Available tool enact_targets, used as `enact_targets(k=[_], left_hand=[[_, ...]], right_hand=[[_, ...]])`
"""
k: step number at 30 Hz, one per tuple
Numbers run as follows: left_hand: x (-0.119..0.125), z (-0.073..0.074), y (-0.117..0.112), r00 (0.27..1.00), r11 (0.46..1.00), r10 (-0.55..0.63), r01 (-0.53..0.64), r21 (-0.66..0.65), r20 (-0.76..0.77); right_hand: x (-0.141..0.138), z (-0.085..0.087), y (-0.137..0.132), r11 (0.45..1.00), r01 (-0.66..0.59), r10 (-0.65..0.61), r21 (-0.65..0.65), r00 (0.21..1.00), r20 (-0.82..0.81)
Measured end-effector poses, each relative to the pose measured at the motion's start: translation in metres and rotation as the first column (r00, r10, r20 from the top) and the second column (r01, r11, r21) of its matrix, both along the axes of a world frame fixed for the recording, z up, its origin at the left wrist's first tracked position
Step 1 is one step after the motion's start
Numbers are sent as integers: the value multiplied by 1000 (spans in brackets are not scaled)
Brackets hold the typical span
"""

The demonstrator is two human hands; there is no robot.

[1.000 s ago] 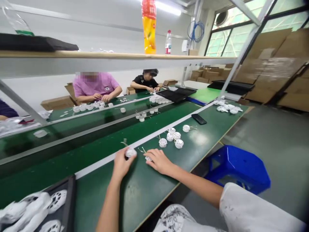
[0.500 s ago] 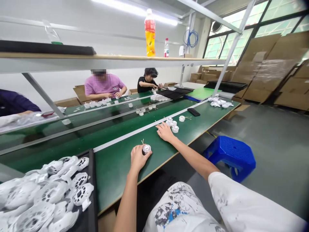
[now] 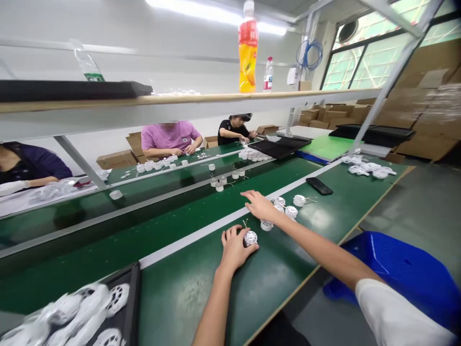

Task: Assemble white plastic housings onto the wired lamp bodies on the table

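My left hand rests on the green workbench and is curled around a small round white plastic part with thin wires. My right hand is stretched out with its fingers apart, holding nothing. It hovers just above a small group of similar white round parts. One of these parts sits right under the heel of that hand. Some of the group is hidden behind my right hand.
A black phone lies on the bench beyond the parts. White parts are heaped at the far end. A black tray of white lattice pieces sits at lower left. A green conveyor belt runs alongside, with co-workers beyond it. A blue stool stands on the floor at right.
The view has swung right, pushing the lattice tray lower and the stool toward the corner. My left hand still holds the round part. My right hand now reaches over the parts group.
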State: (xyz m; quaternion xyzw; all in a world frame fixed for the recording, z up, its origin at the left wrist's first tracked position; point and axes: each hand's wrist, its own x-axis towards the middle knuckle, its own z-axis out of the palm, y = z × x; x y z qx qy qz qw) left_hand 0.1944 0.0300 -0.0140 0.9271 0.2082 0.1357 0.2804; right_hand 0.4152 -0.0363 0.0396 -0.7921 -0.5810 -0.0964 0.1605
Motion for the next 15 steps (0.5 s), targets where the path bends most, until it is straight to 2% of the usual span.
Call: enact_targets(k=[3,5,8,10,12,15], left_hand=[[44,5,57,995,1000,-15,13,21,95],[73,13,111,990,990,54,-70,125,130],[116,25,202,989,948,148,-148,281,20],[143,30,259,987,945,146,-118,304,-70],[165,31,303,986,956,102,-60,286,-134],[185,25,338,980,968,46,4,253,-194]], right_hand=[[83,15,72,997,-48,46,-64,998,-38],[137,17,123,992,-49,43,-114,997,-60],[197,9,190,981,-67,51,-185,994,-94],[218,0,224,965,-137,113,-224,987,-115],[223,-12,249,944,-227,201,-241,971,-126],[210,-29,269,915,-331,308,-230,943,-130]])
